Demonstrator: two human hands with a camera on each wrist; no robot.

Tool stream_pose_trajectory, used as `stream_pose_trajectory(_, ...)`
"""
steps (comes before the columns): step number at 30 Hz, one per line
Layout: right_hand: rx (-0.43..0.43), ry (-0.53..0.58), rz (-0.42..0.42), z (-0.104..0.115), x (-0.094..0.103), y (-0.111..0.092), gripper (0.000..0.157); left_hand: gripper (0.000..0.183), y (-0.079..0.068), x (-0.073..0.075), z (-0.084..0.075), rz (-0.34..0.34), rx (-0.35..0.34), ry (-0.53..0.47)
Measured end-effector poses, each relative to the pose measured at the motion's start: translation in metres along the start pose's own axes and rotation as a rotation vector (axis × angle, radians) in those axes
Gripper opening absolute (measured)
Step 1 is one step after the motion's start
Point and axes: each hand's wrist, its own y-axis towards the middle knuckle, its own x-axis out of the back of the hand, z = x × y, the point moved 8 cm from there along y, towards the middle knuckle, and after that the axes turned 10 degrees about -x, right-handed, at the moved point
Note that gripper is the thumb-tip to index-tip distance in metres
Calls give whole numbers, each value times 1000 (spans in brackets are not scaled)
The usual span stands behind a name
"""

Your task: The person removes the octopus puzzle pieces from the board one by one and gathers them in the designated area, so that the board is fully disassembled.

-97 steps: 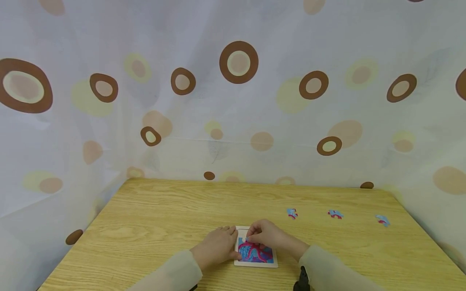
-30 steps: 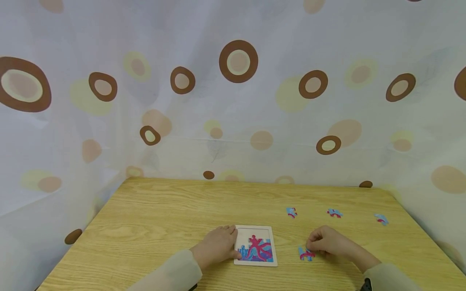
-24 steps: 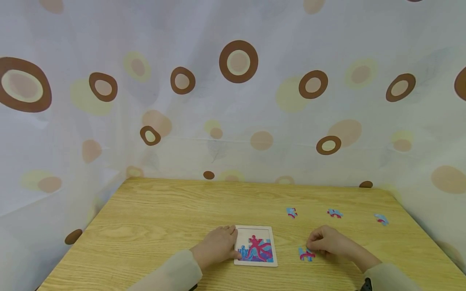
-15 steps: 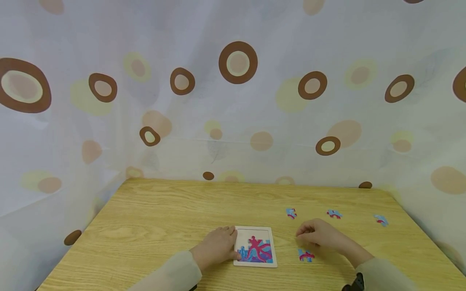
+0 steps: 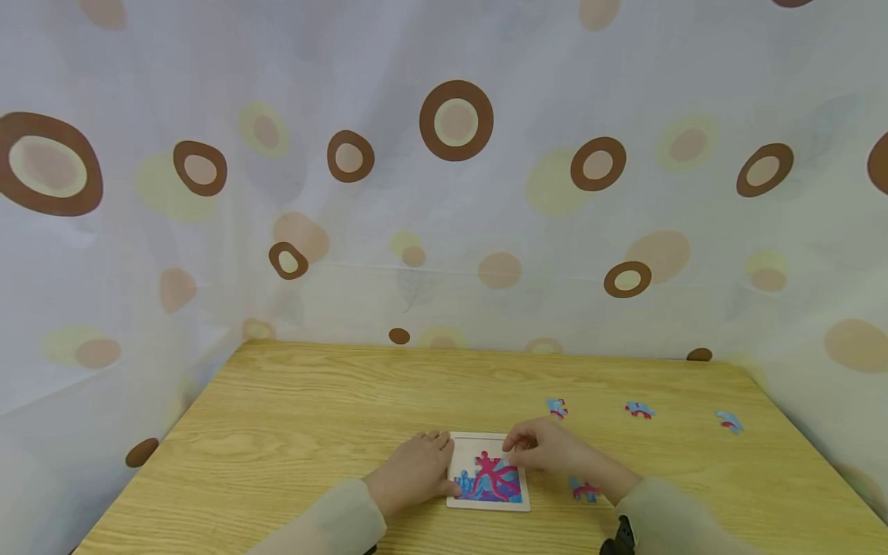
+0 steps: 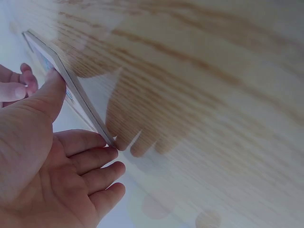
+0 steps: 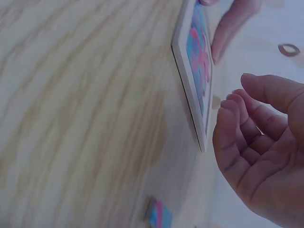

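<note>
While looking down at the wooden surface (image 5: 312, 416), see a pale square puzzle tray (image 5: 489, 506) lying flat midway between the left and right edges, well apart from the far edge. Find its near part filled with an octopus picture (image 5: 491, 479) in pink, blue and purple, with pale bare base along the far side.

Have the left hand (image 5: 413, 472) at the tray's left edge, with nearly straight fingers lying against the side and the thumb resting on top, close to the near left corner; touching without curling round it. Have the right hand (image 5: 551, 449) just above the tray's far right corner, with fingers loosely bent and the thumb parted from the fingertips. In the right wrist view, make out a gap between them, holding nothing.

Spot one loose piece (image 5: 585, 489) to the right of the tray, by the right wrist. Farther back, count three more in a row: a left piece (image 5: 557, 408), a middle piece (image 5: 639, 410) and a last piece (image 5: 729, 422) near the surface's right edge. Beyond the far edge, see a patterned cloth (image 5: 388, 216).
</note>
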Motion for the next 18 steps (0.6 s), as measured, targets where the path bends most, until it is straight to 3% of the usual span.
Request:
stream_pose_trajectory(7,58,-133,-29,12,-18,13,9,73,1,-1,0,-1,1,10)
stream_pose_trajectory(18,41,-176,-28,14,-27,18,19,73,2,-1,0,-8,-2,6)
